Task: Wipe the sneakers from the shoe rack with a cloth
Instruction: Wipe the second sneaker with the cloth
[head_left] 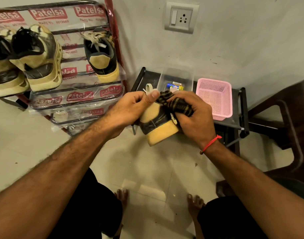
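Head view
Sneaker [158,121]: held above the floor, heel toward the person — long axis running away toward the wall.
Left hand [130,109]: grip clamped on the collar.
Right hand [194,114]: nearer the cloth [175,103] — grip clamped on it, pressed to the sneaker's right side.
Rack [99,69]: at left, three more shoes on it.

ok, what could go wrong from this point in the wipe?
The sneaker is held in mid-air by the left hand only near its collar; pressure from the cloth in the right hand might twist it loose. A loose lace end by the thumb could snag in the cloth.
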The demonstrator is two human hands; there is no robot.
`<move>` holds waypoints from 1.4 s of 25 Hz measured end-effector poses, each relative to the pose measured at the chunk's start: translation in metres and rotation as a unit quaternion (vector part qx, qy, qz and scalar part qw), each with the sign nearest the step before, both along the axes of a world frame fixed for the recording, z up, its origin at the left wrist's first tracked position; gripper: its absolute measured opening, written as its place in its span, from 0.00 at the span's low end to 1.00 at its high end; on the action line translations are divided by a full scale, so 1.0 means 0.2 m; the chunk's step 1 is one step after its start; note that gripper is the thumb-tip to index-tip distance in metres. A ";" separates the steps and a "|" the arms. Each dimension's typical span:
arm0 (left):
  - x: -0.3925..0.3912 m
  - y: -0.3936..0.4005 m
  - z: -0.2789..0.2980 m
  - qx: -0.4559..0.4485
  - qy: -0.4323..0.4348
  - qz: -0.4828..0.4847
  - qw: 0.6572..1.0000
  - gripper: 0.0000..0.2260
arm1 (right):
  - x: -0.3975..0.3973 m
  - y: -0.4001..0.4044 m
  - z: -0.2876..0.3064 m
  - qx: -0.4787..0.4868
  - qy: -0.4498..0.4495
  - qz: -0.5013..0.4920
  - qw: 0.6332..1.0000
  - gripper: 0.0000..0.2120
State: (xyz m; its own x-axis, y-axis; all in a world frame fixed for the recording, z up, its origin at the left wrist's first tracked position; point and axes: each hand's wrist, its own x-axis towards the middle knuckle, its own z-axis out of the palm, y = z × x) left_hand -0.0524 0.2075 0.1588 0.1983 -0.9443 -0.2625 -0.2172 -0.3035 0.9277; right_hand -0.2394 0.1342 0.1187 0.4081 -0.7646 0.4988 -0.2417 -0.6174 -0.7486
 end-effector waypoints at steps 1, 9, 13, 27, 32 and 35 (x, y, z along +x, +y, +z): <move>-0.02 0.02 0.01 0.017 -0.007 -0.030 0.999 0.27 | 0.00 0.01 -0.02 0.033 0.003 -0.002 0.999 0.14; -0.04 0.07 0.03 0.099 0.033 0.054 0.993 0.29 | 0.03 0.08 0.07 0.053 -0.046 -0.001 0.997 0.14; -0.06 0.06 0.02 0.101 0.141 0.101 0.980 0.24 | 0.04 0.22 0.12 -0.035 -0.071 0.014 0.997 0.15; -0.07 0.05 -0.01 0.096 0.101 0.045 0.989 0.15 | -0.05 0.00 0.12 -0.141 0.145 0.203 0.958 0.09; -0.07 0.03 -0.04 0.085 0.050 0.059 0.993 0.16 | -0.02 0.10 0.10 -0.185 0.181 0.257 0.931 0.09; -0.08 0.02 -0.05 0.084 0.032 0.056 0.994 0.17 | -0.05 -0.01 0.11 -0.154 0.185 0.215 0.947 0.08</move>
State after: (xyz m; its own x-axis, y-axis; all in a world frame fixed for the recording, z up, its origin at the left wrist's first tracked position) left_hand -0.0681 0.2123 0.1497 0.2770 -0.8596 -0.4295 -0.1151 -0.4734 0.8733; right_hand -0.2487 0.1316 0.1398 0.8386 -0.3297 0.4337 -0.1287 -0.8935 -0.4303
